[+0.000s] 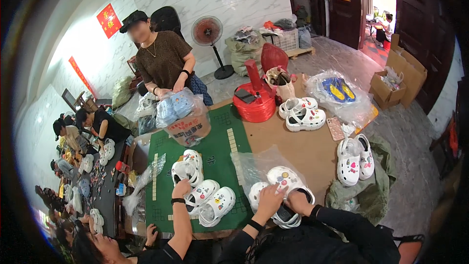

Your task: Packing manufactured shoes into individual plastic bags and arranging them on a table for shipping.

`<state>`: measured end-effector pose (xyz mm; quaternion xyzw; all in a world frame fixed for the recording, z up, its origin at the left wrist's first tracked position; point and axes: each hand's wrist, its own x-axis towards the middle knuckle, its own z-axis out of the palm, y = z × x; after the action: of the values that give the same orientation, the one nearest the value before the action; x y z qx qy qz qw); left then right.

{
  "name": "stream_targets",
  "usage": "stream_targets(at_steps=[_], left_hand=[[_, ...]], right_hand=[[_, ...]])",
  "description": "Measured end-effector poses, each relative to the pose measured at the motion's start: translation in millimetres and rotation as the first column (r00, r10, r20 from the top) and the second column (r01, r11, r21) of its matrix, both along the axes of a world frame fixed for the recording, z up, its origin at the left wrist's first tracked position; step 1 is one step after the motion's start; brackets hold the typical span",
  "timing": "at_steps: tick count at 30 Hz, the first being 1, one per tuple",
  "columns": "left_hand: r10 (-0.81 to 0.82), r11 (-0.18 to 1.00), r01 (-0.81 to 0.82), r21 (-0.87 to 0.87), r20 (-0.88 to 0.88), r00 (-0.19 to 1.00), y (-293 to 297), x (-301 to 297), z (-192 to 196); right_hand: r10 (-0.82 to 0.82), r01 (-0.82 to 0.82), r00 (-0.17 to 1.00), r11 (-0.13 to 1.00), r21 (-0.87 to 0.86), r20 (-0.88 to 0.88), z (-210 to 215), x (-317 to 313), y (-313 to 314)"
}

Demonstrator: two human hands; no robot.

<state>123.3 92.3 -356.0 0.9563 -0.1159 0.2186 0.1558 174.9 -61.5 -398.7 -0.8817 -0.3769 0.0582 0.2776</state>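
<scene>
In front of me, a white clog [282,177] decorated with small coloured charms lies over a clear plastic bag [244,164]. My left hand [270,202] has its bent fingers on the clog's upper, close to a charm. The fingers of my right hand [300,202] reach into the foot opening and are hidden there. A second white clog [286,217], its dark insole partly showing, lies just below my hands. To the left, a co-worker's hand [181,188] touches one of several other charmed white clogs [218,206].
The green mat [161,178] covers the table's left part. A person opposite handles a bag of blue clogs [176,106]. White clogs [305,119] and a red container [254,105] stand further back. More white clogs [349,164] and a phone [335,128] are at right.
</scene>
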Motion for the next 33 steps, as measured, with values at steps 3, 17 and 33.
stream_targets(at_steps=[3,17,33], left_hand=[[-0.127,0.990,0.125,-0.069,-0.022,0.992,-4,-8,-3],[0.412,0.834,-0.439,-0.334,-0.150,0.898,25,-32,-3],[-0.232,0.875,-0.003,-0.485,-0.424,0.876,31,-64,-28]], right_hand=[[-0.073,0.073,0.997,0.996,0.051,-0.004,-16,6,1],[-0.208,0.197,0.976,0.969,0.147,0.070,-28,17,14],[-0.278,0.503,0.840,0.721,-0.477,0.465,-132,51,25]])
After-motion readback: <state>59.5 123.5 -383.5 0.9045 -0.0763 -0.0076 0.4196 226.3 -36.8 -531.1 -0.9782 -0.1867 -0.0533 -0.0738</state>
